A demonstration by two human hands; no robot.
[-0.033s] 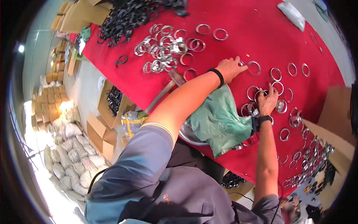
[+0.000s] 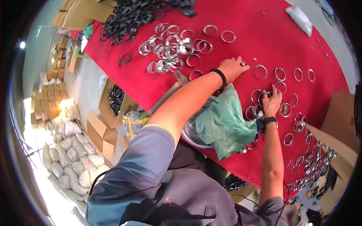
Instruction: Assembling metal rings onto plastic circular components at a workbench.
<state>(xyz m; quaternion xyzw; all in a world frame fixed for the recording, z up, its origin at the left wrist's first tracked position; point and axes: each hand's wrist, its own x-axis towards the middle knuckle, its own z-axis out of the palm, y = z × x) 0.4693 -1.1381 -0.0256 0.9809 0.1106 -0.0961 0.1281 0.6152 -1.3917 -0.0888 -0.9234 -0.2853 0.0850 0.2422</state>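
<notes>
My left hand [image 2: 233, 69] reaches over the red table, fingers closed around a small metal ring [image 2: 243, 63] that is mostly hidden. Just right of its fingertips lies a loose silver ring [image 2: 260, 71]. My right hand [image 2: 272, 102] is bent down with its fingers gripping another metal ring [image 2: 266, 98] among several loose ones. Between my forearms, a green plastic sheet [image 2: 226, 126] lies partly over a metal bowl [image 2: 191, 136]. A hammer [image 2: 166, 97] lies under my left forearm, its head partly hidden.
A pile of silver rings [image 2: 167, 49] lies at the far left, with black clamp-like parts [image 2: 139, 19] behind it. More metal rings [image 2: 313, 162] crowd the right edge beside a cardboard flap [image 2: 332, 139]. Open cartons [image 2: 102, 133] and stacked sacks [image 2: 73, 162] stand left of the table.
The view has shifted slightly, so the table's things sit a little farther right. My left hand is slightly farther from the loose ring beside its fingertips. The right hand stays nearly in place.
</notes>
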